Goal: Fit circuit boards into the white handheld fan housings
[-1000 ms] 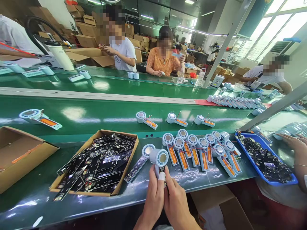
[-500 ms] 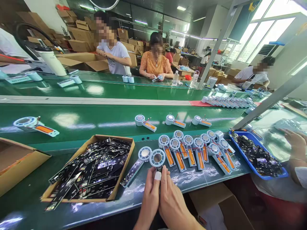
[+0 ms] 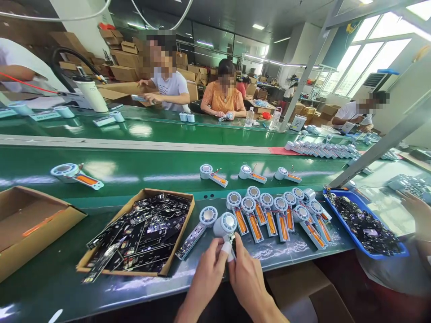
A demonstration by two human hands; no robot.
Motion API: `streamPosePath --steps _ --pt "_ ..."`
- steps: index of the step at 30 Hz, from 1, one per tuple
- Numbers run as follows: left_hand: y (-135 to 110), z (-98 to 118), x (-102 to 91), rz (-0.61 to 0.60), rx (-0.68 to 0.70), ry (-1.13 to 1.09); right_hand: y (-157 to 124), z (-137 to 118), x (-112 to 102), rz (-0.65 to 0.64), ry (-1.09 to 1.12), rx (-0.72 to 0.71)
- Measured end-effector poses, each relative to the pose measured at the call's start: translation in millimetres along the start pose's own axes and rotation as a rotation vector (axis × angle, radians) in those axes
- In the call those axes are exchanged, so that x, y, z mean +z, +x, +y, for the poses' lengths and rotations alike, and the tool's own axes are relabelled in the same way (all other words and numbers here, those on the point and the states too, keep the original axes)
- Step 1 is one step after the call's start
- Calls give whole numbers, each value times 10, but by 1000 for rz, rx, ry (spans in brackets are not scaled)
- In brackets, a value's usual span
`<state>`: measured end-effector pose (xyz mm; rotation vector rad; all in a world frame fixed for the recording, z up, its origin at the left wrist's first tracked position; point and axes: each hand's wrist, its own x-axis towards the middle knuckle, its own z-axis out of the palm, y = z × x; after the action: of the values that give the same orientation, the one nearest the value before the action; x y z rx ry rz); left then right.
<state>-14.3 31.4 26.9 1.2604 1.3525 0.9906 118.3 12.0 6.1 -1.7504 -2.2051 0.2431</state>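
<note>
Between my two hands is a light-blue handheld fan (image 3: pixel 225 224), its round slotted head pointing away from me and tilted. My left hand (image 3: pixel 209 265) closes on the handle from the left, with a white cover on the thumb. On the other side my right hand (image 3: pixel 247 271) grips the same handle, thumb and fingers pressed along it. A dark circuit board shows in part by the right fingertips; most of the handle is hidden. Just left lies another fan (image 3: pixel 208 216) with a circuit board in its handle. To the right, several fans (image 3: pixel 266 200) show orange batteries and red wires.
A cardboard tray (image 3: pixel 164 269) of black circuit boards stands left, beside an open carton (image 3: pixel 50 233). At right sits a blue tray (image 3: pixel 387 255) of boards, near a co-worker's hand (image 3: pixel 412 202). More fans lie on the green conveyor (image 3: pixel 161 168). A slanted metal post (image 3: pixel 380 148) crosses the right side.
The fan in my hands has tilted, so more of its head's side shows. My hands have spread a little along the handle. The view has shifted; a co-worker across has reached toward a box.
</note>
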Motion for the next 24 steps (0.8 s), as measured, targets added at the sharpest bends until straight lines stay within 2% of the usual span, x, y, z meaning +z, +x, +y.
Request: streamPosePath --steps 2,4,5,7,9,11,14,16,19,21,24 --pt "37 18 -168 120 123 243 43 36 32 -20 -75 38" --pt "81 -13 -295 323 254 452 93 39 80 -29 -176 63" --pt "102 -43 -330 409 301 527 119 27 101 -29 -221 63" --pt "133 -119 -343 486 336 616 176 -20 119 -12 -273 48" --pt "144 -191 -304 472 311 653 236 -84 81 3 -259 34" --pt "137 -241 -263 397 270 663 299 -157 -14 -23 -205 24" --pt "129 -280 -268 295 245 666 406 -299 -175 -147 -131 5" --pt "142 -317 -309 271 266 657 485 -425 -201 -206 -142 35" --pt "187 -443 -360 233 280 608 614 -616 -28 -186 -225 184" --pt "214 -573 -369 236 297 563 696 -688 169 -104 -246 296" --pt "215 -764 -370 343 402 570 760 -655 364 -51 -198 331"
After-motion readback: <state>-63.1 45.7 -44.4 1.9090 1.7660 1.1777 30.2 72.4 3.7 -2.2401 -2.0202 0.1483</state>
